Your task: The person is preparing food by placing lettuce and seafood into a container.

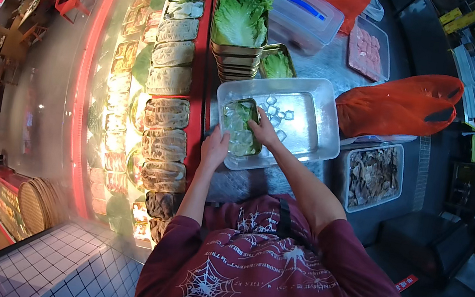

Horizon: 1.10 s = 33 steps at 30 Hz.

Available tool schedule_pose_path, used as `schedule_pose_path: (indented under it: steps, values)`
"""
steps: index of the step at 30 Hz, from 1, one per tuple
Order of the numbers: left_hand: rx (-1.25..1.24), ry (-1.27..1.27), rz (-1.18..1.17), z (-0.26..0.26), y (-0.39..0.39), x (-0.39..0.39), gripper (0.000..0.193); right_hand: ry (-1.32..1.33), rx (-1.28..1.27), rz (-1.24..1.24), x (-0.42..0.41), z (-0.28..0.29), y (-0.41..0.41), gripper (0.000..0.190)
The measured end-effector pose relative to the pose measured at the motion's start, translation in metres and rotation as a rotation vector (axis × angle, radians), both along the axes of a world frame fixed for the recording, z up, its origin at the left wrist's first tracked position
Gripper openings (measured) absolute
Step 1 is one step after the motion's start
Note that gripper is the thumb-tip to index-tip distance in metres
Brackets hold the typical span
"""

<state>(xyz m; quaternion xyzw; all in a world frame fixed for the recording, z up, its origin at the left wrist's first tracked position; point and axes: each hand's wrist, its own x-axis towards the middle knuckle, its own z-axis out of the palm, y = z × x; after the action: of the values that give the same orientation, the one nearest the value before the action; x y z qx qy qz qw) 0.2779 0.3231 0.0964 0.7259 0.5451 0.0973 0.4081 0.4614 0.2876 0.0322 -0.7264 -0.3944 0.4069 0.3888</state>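
Observation:
A small rectangular metal tray holds green lettuce with clear ice cubes on top. It is held over the left part of a translucent plastic tub. My right hand grips the tray's right edge, with the thumb over the rim. At the tray's left edge, my left hand holds on beside the tub's rim, its fingers mostly hidden. Several loose ice cubes lie on the tub's bottom. Beyond the tub stands a stack of metal trays topped with leaf lettuce, beside another lettuce tray.
Filled food trays line the lit display on the left, behind a red ledge. To the right are a red plastic bag, a tub of dark food pieces and a box of pink meat. A lidded box stands at the back.

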Motion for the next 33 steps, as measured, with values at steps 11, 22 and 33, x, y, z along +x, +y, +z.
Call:
schedule_pose_path:
  steps: [11,22,33]
  values:
    - [0.007,0.033,0.023,0.013,-0.006,-0.005,0.053,0.437,0.001,0.013,0.041,0.022,-0.006,0.052]
    - [0.744,0.03,-0.263,0.039,-0.021,0.084,0.055,0.554,0.095,-0.189,0.038,0.042,-0.011,0.057]
    - [0.69,0.003,-0.49,0.06,-0.04,0.078,0.062,0.4,0.153,-0.365,0.024,0.061,-0.025,0.051]
